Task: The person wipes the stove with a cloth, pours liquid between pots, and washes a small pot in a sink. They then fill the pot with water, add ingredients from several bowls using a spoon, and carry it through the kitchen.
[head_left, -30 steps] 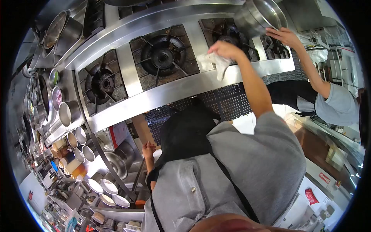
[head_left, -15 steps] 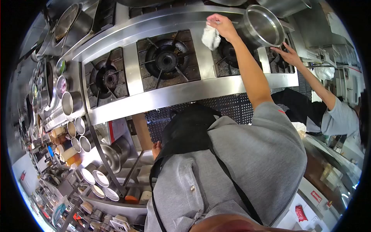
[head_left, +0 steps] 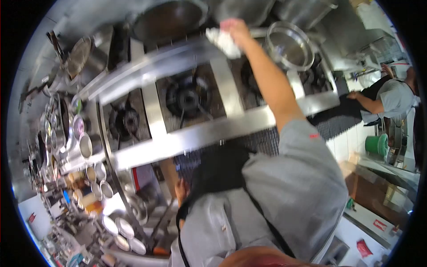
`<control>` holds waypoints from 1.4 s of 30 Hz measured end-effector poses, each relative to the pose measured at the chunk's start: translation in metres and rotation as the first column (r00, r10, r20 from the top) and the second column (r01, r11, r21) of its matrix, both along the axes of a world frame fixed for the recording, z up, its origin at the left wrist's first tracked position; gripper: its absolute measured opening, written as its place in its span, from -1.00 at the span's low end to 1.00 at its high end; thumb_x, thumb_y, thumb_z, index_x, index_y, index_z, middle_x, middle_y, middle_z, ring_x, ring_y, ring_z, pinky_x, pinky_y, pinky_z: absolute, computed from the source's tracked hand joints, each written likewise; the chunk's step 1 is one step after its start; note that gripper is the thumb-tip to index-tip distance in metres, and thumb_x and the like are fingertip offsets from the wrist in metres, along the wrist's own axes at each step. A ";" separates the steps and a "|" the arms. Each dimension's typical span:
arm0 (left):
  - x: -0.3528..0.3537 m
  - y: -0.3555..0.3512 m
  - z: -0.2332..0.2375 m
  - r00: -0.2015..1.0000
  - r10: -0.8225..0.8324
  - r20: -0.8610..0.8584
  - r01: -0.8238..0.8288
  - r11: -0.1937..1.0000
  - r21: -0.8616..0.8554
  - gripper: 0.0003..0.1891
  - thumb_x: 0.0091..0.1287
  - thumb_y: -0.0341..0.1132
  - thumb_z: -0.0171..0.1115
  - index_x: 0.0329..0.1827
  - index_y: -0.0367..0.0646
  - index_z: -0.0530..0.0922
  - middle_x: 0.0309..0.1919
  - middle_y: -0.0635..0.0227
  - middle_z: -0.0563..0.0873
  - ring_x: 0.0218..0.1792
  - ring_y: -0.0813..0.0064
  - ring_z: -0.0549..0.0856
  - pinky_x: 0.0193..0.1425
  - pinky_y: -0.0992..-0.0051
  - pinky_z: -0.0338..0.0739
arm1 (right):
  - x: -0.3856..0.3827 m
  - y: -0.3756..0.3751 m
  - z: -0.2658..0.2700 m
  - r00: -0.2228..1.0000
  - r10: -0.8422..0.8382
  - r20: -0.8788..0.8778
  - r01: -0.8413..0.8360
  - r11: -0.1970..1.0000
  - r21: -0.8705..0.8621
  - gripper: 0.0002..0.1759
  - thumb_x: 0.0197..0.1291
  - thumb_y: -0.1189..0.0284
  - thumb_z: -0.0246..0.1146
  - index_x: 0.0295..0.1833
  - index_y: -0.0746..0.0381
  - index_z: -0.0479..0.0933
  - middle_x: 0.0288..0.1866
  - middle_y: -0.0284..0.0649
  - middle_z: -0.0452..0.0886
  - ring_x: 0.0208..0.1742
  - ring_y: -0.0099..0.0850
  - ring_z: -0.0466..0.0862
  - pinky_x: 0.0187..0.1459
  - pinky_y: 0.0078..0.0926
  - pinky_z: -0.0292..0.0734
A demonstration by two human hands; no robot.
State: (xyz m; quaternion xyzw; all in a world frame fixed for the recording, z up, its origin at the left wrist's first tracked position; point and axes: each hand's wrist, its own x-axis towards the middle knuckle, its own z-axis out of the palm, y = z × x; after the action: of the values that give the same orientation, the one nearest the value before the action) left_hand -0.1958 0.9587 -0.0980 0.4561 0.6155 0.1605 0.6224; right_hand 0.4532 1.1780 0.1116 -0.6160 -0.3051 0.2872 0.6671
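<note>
My right hand (head_left: 237, 32) reaches out over the far edge of the stove, its fingers closed on a crumpled white cloth (head_left: 223, 43). The cloth is over the raised steel ledge (head_left: 173, 52) behind the burners. Right of that hand, a steel pot (head_left: 291, 46) stands on the stove. My left hand (head_left: 181, 190) hangs low beside my black apron (head_left: 218, 169), below the stove's front edge. Blur and the small size hide how its fingers lie and whether they hold anything.
Burners with black grates (head_left: 189, 98) line the stove. A wide wok (head_left: 171, 20) sits behind them. At left are several small metal containers (head_left: 86, 145) and bowls. A co-worker (head_left: 393, 95) stands at right, near a green bucket (head_left: 376, 144).
My right hand has carried the cloth left and toward the back ledge. The co-worker's hand has left the steel pot, and that person has moved away to the right. The view has shifted.
</note>
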 end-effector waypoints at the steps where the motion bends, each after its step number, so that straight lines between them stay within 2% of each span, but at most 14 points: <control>1: -0.002 0.001 -0.012 0.997 0.029 0.076 -0.025 0.998 -0.052 -0.72 0.36 -0.17 0.08 -0.49 -0.10 0.39 -0.73 0.48 0.41 -0.71 0.62 0.46 -0.68 0.61 0.31 | 0.002 0.000 0.005 0.998 0.038 0.058 -0.038 0.999 -0.016 -0.81 0.02 0.70 0.21 -0.20 0.32 0.57 -0.29 -0.19 0.63 -0.24 -0.43 0.62 -0.17 -0.51 0.55; 2: 0.000 -0.004 -0.008 0.993 0.114 0.023 -0.112 0.991 -0.068 -0.71 0.35 -0.19 0.09 -0.52 -0.12 0.39 -0.73 0.45 0.45 -0.70 0.59 0.49 -0.65 0.59 0.35 | 0.006 0.006 0.001 0.998 0.041 0.045 -0.034 0.987 -0.156 -0.80 0.00 0.71 0.20 -0.20 0.33 0.57 -0.30 -0.20 0.63 -0.24 -0.44 0.62 -0.19 -0.52 0.53; 8: -0.045 -0.018 -0.112 0.956 -0.041 -0.289 0.081 0.988 0.128 -0.67 0.30 -0.12 0.12 -0.47 -0.23 0.49 -0.64 0.30 0.57 -0.64 0.51 0.55 -0.57 0.47 0.43 | 0.018 0.007 0.016 0.981 -0.013 -0.196 0.030 0.996 0.084 -0.83 -0.02 0.73 0.20 -0.25 0.38 0.54 -0.34 -0.18 0.59 -0.31 -0.41 0.58 -0.20 -0.49 0.53; 12: -0.049 -0.035 -0.129 0.772 -0.224 -0.594 0.596 0.580 0.555 -0.66 0.30 -0.07 0.11 -0.44 -0.19 0.51 -0.66 0.34 0.52 -0.64 0.52 0.51 -0.57 0.45 0.39 | 0.009 -0.005 0.051 0.973 0.207 -0.106 -0.187 0.968 0.168 -0.75 0.03 0.70 0.21 -0.11 0.38 0.51 -0.27 -0.21 0.60 -0.25 -0.45 0.60 -0.15 -0.52 0.53; 13: -0.034 -0.033 -0.093 0.934 -0.182 -0.309 0.282 0.905 0.318 -0.67 0.31 -0.07 0.11 -0.43 -0.18 0.49 -0.65 0.37 0.50 -0.63 0.53 0.49 -0.56 0.47 0.38 | -0.001 -0.015 0.058 0.963 0.267 -0.049 -0.260 0.959 0.113 -0.75 0.06 0.70 0.20 -0.10 0.39 0.51 -0.24 -0.23 0.60 -0.21 -0.49 0.58 -0.11 -0.56 0.50; 14: -0.013 -0.020 -0.057 0.998 0.037 -0.058 -0.041 0.997 -0.067 -0.67 0.32 -0.07 0.10 -0.42 -0.17 0.48 -0.65 0.39 0.48 -0.62 0.55 0.48 -0.56 0.50 0.37 | -0.011 -0.023 0.055 0.963 0.241 0.121 -0.250 0.966 0.071 -0.78 0.05 0.67 0.23 -0.13 0.36 0.52 -0.28 -0.23 0.61 -0.24 -0.50 0.59 -0.15 -0.58 0.49; 16: 0.001 -0.019 -0.029 0.992 0.009 -0.126 -0.018 0.997 -0.075 -0.67 0.32 -0.07 0.11 -0.40 -0.19 0.47 -0.63 0.42 0.49 -0.60 0.58 0.49 -0.56 0.52 0.35 | -0.044 -0.062 0.053 0.936 0.350 0.038 -0.350 0.937 0.002 -0.76 0.10 0.65 0.20 -0.07 0.34 0.52 -0.23 -0.28 0.60 -0.19 -0.53 0.57 -0.08 -0.61 0.44; 20: -0.001 -0.037 -0.041 0.973 0.082 -0.214 -0.112 0.985 -0.132 -0.66 0.31 -0.07 0.11 -0.36 -0.21 0.50 -0.61 0.40 0.52 -0.58 0.57 0.50 -0.52 0.50 0.36 | -0.102 -0.156 0.036 0.692 0.615 0.377 -0.473 0.782 -0.406 -0.80 0.09 0.60 0.22 -0.12 0.31 0.54 -0.23 -0.32 0.60 -0.18 -0.56 0.55 -0.08 -0.64 0.41; 22: -0.010 -0.050 -0.059 0.976 0.060 -0.210 -0.081 0.992 -0.095 -0.66 0.31 -0.07 0.12 -0.32 -0.22 0.54 -0.59 0.36 0.55 -0.57 0.55 0.51 -0.49 0.51 0.36 | -0.095 -0.184 0.022 0.903 0.420 0.086 -0.378 0.875 -0.303 -0.83 0.12 0.60 0.20 -0.13 0.31 0.54 -0.22 -0.31 0.60 -0.19 -0.56 0.55 -0.09 -0.63 0.42; 25: -0.052 -0.084 -0.147 0.930 -0.043 -0.364 0.106 0.982 0.154 -0.68 0.31 -0.08 0.12 -0.28 -0.20 0.57 -0.59 0.37 0.55 -0.56 0.56 0.52 -0.46 0.53 0.35 | -0.072 -0.187 0.048 0.962 0.248 -0.115 -0.251 0.968 -0.014 -0.84 0.14 0.65 0.16 -0.14 0.35 0.55 -0.25 -0.29 0.59 -0.19 -0.59 0.53 -0.10 -0.66 0.41; 30: -0.017 -0.029 -0.082 0.914 -0.188 -0.359 0.170 0.982 -0.083 -0.69 0.32 -0.09 0.11 -0.30 -0.20 0.54 -0.60 0.40 0.54 -0.61 0.59 0.51 -0.56 0.55 0.32 | -0.048 -0.139 0.089 0.932 0.334 0.140 -0.336 0.942 -0.009 -0.80 0.16 0.56 0.18 -0.08 0.32 0.53 -0.17 -0.31 0.58 -0.10 -0.56 0.51 0.01 -0.61 0.37; 32: 0.009 -0.007 -0.041 0.951 -0.158 -0.266 0.114 0.978 -0.176 -0.71 0.32 -0.10 0.12 -0.26 -0.19 0.52 -0.60 0.41 0.54 -0.63 0.60 0.51 -0.59 0.57 0.31 | -0.054 -0.116 0.125 0.939 0.303 0.160 -0.304 0.953 -0.024 -0.80 0.03 0.73 0.16 -0.18 0.37 0.51 -0.38 -0.22 0.59 -0.38 -0.53 0.56 -0.29 -0.65 0.50; 35: 0.036 0.011 0.000 0.978 0.148 -0.146 -0.175 0.966 -0.188 -0.74 0.32 -0.16 0.14 -0.14 -0.17 0.42 -0.61 0.43 0.53 -0.65 0.63 0.48 -0.63 0.64 0.31 | -0.028 -0.088 0.140 0.922 0.355 0.155 -0.357 0.934 -0.020 -0.83 0.05 0.72 0.15 -0.21 0.37 0.52 -0.40 -0.25 0.59 -0.42 -0.56 0.55 -0.32 -0.66 0.49; 42: -0.007 -0.018 -0.055 0.977 0.017 -0.212 -0.039 0.994 -0.101 -0.69 0.32 -0.13 0.13 -0.10 -0.21 0.44 -0.61 0.40 0.54 -0.63 0.61 0.51 -0.61 0.60 0.36 | -0.039 -0.092 0.184 0.843 0.486 0.232 -0.505 0.863 0.025 -0.82 0.05 0.71 0.17 -0.19 0.35 0.53 -0.36 -0.22 0.63 -0.35 -0.50 0.62 -0.29 -0.62 0.58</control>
State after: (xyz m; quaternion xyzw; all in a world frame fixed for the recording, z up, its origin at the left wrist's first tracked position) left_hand -0.2026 0.9404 -0.1530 0.4286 0.6921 0.0875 0.5742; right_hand 0.4138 1.0859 0.2955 -0.5149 -0.5368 0.3675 0.5582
